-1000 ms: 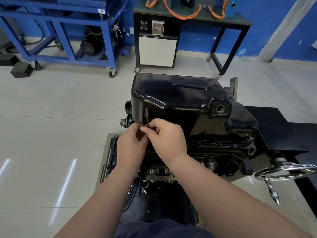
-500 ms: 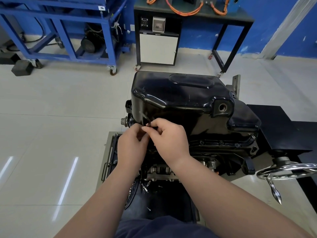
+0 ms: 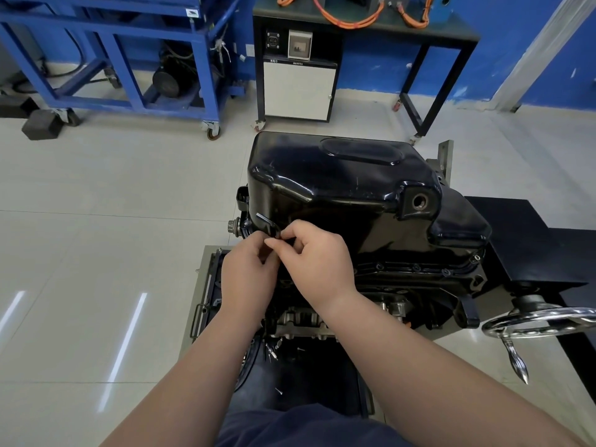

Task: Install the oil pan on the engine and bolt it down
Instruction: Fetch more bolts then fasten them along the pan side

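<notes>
Pale glossy floor tiles (image 3: 96,221) spread left of the left hand (image 3: 248,279). Well beyond both hands stood a blue wheeled frame (image 3: 129,59) and a dark desk (image 3: 461,32) carrying orange cables (image 3: 348,26) against a blue wall (image 3: 516,43). Just beyond the right hand (image 3: 319,259), the oil pan (image 3: 338,188) sat on the engine (image 3: 303,321), glossy black, with a round hole (image 3: 419,201) in its side. The right hand pinched a small dark L-shaped key (image 3: 266,221) at the pan's near edge. The left hand's fingers curled beside it, their hold hidden.
</notes>
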A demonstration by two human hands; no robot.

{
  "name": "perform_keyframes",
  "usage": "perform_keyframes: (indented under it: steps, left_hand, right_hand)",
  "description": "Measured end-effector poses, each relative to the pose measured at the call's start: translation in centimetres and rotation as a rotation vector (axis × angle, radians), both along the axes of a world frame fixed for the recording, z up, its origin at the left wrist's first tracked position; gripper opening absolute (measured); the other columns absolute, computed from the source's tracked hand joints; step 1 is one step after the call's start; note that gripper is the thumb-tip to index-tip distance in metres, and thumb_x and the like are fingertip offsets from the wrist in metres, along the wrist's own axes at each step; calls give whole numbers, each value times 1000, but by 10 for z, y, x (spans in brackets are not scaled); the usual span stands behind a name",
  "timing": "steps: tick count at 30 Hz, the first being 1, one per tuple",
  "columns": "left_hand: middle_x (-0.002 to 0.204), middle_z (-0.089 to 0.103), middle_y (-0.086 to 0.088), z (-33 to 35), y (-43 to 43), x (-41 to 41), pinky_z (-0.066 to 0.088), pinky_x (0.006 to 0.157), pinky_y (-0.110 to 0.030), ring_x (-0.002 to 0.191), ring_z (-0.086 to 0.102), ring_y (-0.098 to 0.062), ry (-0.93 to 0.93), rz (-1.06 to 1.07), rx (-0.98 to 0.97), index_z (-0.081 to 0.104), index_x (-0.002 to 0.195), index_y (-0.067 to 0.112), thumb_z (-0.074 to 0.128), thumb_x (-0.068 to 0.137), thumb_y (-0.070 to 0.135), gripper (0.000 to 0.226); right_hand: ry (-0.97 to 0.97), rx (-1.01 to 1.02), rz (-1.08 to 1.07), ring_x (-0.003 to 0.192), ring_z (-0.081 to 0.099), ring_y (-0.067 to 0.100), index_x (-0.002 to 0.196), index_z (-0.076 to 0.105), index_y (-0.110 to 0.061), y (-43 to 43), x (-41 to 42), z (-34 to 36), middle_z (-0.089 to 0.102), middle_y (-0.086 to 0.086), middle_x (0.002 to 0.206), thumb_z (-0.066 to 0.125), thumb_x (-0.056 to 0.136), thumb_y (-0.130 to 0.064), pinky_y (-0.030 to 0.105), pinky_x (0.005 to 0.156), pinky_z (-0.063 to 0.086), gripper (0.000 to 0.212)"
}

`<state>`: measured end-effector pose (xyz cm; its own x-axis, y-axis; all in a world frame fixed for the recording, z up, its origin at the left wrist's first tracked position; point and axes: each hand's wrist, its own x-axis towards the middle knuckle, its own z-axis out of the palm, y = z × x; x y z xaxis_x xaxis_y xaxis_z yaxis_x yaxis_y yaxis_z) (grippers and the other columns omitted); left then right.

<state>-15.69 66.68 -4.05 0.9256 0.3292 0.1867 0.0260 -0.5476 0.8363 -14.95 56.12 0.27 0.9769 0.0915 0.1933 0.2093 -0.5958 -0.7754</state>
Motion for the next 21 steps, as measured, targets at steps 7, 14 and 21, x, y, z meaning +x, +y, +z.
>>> perform_keyframes:
  steps: [7, 14, 21]
  left_hand:
    - [63, 54, 10, 4, 0, 1, 35, 56, -8, 64, 50, 0, -33, -58, 61, 59, 70, 20, 56, 82, 12, 15]
    - [62, 60, 11, 5, 0, 0, 37, 51, -13, 61, 55, -5, -1, -24, -13, 57, 73, 25, 58, 80, 15, 13]
    - [60, 56, 7, 10, 3, 2, 35, 54, -9, 59, 50, -5, -17, -63, 75, 64, 71, 14, 57, 82, 11, 13]
  right_hand:
    - [43, 0, 93, 76, 65, 17, 100, 71, -23, -3, -1, 3, 67, -6, 71, 58, 91, -27, 39, 73, 54, 16]
    - [20, 30, 10, 81, 67, 18, 98, 73, -21, 1, 1, 3, 72, -2, 78, 63, 86, -33, 37, 77, 53, 20]
    - [31, 52, 75, 79, 67, 17, 114, 67, -24, -2, 1, 1, 72, 0, 79, 57, 91, -24, 38, 80, 54, 25]
